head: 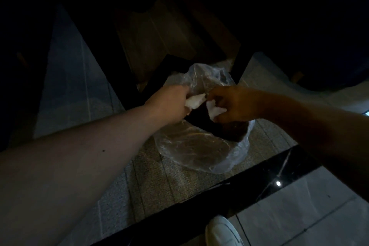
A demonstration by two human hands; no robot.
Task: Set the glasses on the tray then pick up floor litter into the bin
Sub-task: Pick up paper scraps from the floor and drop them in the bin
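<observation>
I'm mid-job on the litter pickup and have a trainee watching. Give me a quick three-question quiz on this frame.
1. True or false: both hands hold white crumpled litter over the bin.
2. What lines the bin? A) clear plastic bag B) cloth C) nothing
3. Whose white shoe shows at the bottom edge, and on what surface?

Key
1. True: the left hand grips one white wad, the right hand another.
2. A: the clear plastic bag.
3. The person's, on pale floor tiles.
</observation>
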